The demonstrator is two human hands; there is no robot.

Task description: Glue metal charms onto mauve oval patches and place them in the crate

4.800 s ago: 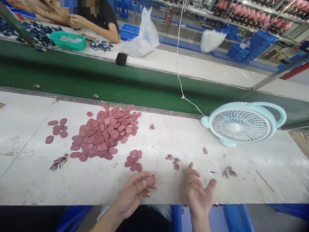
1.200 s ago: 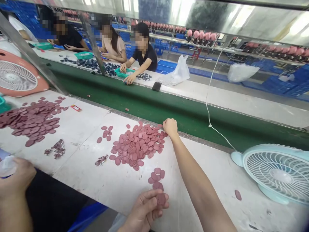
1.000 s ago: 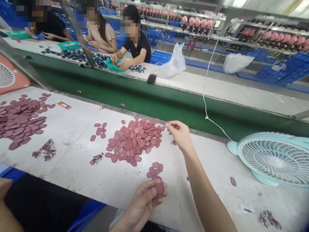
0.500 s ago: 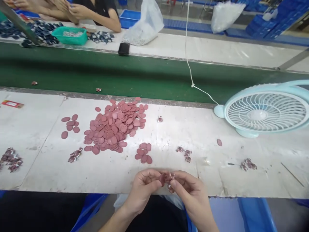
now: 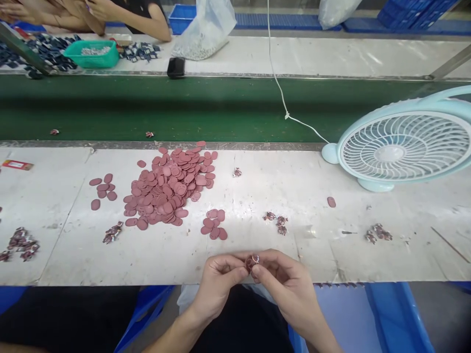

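My left hand [image 5: 220, 278] and my right hand [image 5: 286, 284] meet at the table's front edge, thumbs and fingertips pinched together. Between them is a small reddish-brown piece [image 5: 252, 264] with a shiny whitish curved part; both hands grip it. Fingers hide much of its shape. Just beyond lies a small group of flat reddish oval discs [image 5: 214, 224]. Farther off to the left spreads a large heap of the same discs [image 5: 165, 189]. Several small brown-and-white crumpled pieces [image 5: 279, 223] lie to the right of the small group.
A light blue fan [image 5: 401, 147] stands at the right, its white cord [image 5: 276, 81] running upward. Across the green belt [image 5: 221, 108], another person's arms [image 5: 143, 22] are near a green basket [image 5: 91, 56]. A blue bin [image 5: 397, 314] sits below the table at right.
My hands have drawn closer together; the red disc that showed at my left fingertips is now against the piece in my right fingers. The camera view has shifted slightly.
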